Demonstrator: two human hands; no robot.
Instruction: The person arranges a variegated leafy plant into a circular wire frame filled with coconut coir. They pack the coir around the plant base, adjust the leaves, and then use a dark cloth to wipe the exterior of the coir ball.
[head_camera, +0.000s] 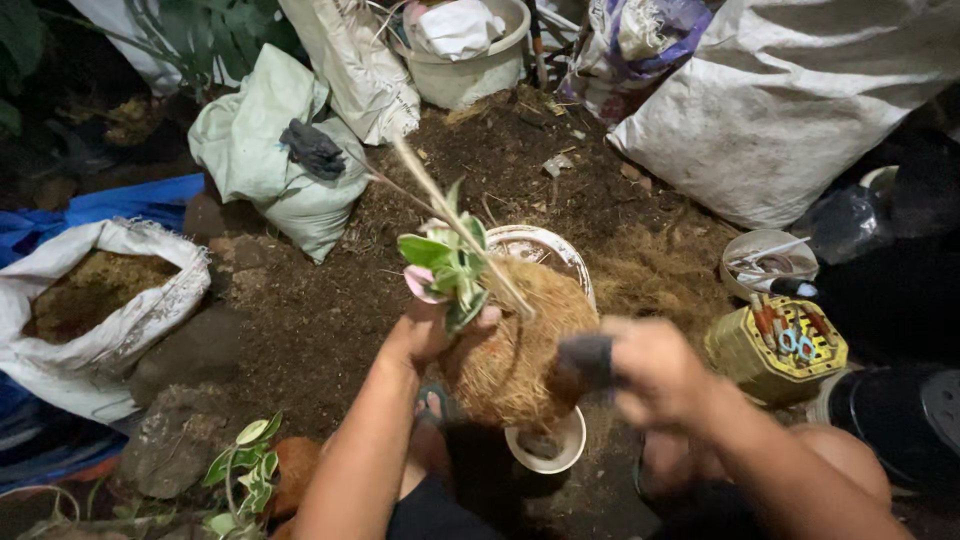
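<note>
My left hand (432, 335) grips a ball of brown coconut fibre (520, 345) wrapped round the base of a small plant. The plant (447, 265) has green, white and pink leaves and a thin pale stalk (455, 225) sticking up and to the left. My right hand (650, 375) is blurred at the ball's right side and holds a small dark object (585, 360) against the fibre. A small white cup (548, 450) sits just under the ball, and a white bowl (560, 250) shows behind it.
Loose dark soil (300, 320) covers the ground. An open white sack of soil (90, 290) lies left, a pale green sack (260, 150) beyond it, a big white sack (800, 100) at back right. A yellow basket of tools (780, 350) stands right. Rocks (180, 440) lie at lower left.
</note>
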